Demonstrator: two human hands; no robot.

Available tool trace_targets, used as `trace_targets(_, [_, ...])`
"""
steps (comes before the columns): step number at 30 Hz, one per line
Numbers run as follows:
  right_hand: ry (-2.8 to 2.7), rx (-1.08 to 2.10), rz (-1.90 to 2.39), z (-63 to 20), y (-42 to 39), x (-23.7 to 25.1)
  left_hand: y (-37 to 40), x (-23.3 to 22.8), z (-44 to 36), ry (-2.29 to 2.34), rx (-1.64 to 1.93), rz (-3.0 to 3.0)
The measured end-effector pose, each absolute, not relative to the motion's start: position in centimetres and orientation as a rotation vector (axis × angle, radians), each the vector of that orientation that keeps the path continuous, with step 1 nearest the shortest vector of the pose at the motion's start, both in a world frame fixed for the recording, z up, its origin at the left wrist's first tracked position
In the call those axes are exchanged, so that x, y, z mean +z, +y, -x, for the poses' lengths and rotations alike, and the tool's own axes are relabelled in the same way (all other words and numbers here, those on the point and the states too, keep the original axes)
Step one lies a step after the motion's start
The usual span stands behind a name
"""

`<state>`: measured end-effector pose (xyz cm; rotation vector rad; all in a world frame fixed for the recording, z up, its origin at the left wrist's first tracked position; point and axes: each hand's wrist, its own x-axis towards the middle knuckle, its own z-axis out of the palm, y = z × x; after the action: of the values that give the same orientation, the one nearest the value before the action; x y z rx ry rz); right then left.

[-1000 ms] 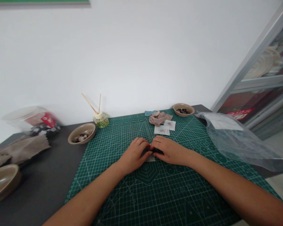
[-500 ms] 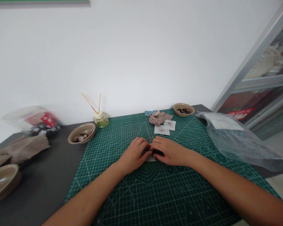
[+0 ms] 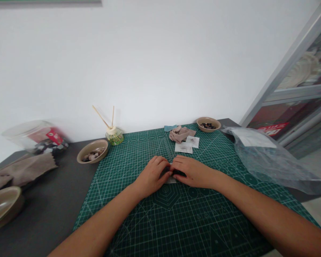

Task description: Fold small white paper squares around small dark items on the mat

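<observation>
My left hand [image 3: 153, 175] and my right hand [image 3: 194, 172] meet fingertip to fingertip over the middle of the green cutting mat [image 3: 131, 221]. Both are closed, with thumbs and fingers pinched together. Whatever lies between the fingertips is hidden. Beneath them, part of a small whitish piece [image 3: 171, 181] shows, perhaps a packet or paper. Behind the hands are two small white squares with greyish marks, a front one [image 3: 183, 147] and a rear one [image 3: 193, 142]. A crumpled beige cloth [image 3: 178, 134] lies just beyond, beside a flat blue piece [image 3: 170, 128].
Bowls with small dark and light pieces stand at back right [image 3: 208, 119] and left [image 3: 81, 157]. A reed diffuser [image 3: 114, 136] is near the wall. Far left are a clear container [image 3: 24, 135], beige cloth [image 3: 34, 169] and another bowl [image 3: 5, 203]. A plastic bag [image 3: 264, 164] covers the right edge.
</observation>
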<state>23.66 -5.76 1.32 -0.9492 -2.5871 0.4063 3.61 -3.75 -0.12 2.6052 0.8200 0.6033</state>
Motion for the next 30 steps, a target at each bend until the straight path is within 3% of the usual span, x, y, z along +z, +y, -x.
trace_targets(30, [-2.580, 0.404, 0.973, -23.64, -5.79, 1.40, -3.71, -0.21, -3.64, 0.819, 0.603, -2.608])
